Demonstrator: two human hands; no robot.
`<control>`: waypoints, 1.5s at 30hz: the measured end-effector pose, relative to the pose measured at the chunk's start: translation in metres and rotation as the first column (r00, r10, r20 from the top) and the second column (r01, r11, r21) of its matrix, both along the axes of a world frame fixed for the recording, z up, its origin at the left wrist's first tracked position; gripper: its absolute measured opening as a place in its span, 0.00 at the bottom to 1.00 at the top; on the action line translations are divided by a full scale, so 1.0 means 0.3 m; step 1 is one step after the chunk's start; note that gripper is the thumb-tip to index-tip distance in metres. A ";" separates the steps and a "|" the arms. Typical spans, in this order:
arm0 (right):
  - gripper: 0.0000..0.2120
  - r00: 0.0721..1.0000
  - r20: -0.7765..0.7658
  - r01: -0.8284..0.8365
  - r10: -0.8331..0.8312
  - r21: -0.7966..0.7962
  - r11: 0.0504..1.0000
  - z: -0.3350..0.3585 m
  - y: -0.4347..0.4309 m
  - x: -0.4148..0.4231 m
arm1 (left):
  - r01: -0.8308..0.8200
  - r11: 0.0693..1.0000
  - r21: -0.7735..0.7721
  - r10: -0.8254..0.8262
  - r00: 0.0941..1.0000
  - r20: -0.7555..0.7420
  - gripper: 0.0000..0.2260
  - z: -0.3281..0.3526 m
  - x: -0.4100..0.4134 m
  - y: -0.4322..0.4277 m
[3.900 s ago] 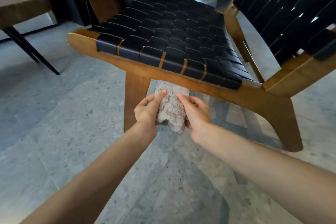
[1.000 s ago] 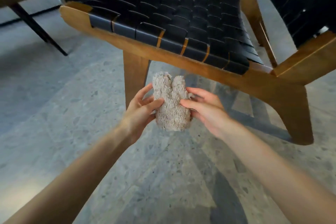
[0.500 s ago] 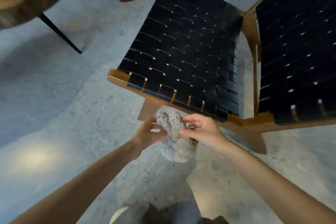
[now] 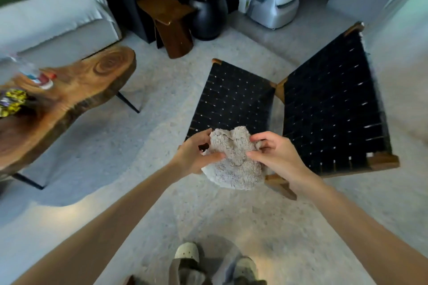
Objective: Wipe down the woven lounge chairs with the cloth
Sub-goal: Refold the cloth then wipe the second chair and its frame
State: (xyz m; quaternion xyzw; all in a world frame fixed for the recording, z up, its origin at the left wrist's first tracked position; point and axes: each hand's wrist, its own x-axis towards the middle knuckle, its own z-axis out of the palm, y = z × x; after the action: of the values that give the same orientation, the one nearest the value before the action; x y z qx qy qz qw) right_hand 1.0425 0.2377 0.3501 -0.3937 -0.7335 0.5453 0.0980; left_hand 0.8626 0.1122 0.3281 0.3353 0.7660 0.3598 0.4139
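While both hands pinch it, the fluffy beige cloth (image 4: 234, 164) hangs bunched at frame centre, above the floor, overlapping the front edge of the black woven lounge chair (image 4: 289, 118). Left hand (image 4: 196, 155) clamps its left side, right hand (image 4: 275, 155) its right. A live-edge wooden table (image 4: 76, 90) stands at left.

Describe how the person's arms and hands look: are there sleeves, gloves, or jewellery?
Both forearms are bare all the way to the picture's lower edge; no sleeves show. The left hand and the right hand wear no gloves. No watch, bracelet or ring is visible on either. The nails look short and unpainted, though the image is slightly blurred.
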 end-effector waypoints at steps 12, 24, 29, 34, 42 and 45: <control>0.15 0.977 -0.036 0.215 -0.212 0.219 0.952 0.474 -0.150 0.265 | 0.175 0.981 0.080 -0.173 0.984 -0.034 0.14 0.480 0.152 -0.100; 0.14 0.930 -0.072 0.367 -0.360 0.201 0.908 0.447 -0.071 0.672 | 0.388 0.922 0.017 -0.387 0.921 -0.036 0.14 0.516 0.491 0.095; 0.14 0.949 -0.060 0.317 -0.311 0.173 0.933 0.453 0.094 0.958 | 0.372 0.927 0.041 -0.370 0.927 -0.056 0.13 0.496 0.761 0.226; 0.12 0.979 0.031 0.195 -0.204 0.177 0.965 0.479 0.287 1.239 | 0.344 0.937 0.066 -0.332 0.932 -0.149 0.08 0.458 1.030 0.311; 0.09 0.988 0.028 0.140 -0.150 0.231 0.963 0.491 0.610 1.447 | 0.273 0.961 0.055 -0.262 0.954 -0.145 0.12 0.472 1.235 0.499; 0.08 0.992 0.028 0.110 -0.121 0.257 0.960 0.485 0.738 1.465 | 0.239 0.967 0.085 -0.229 0.967 -0.115 0.10 0.467 1.274 0.618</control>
State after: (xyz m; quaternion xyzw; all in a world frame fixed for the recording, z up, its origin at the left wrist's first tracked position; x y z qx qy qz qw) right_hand 1.4820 0.4591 0.4956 -0.4319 -0.7751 0.4313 0.1633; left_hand 1.2448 0.2977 0.4682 0.4617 0.7229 0.3279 0.3959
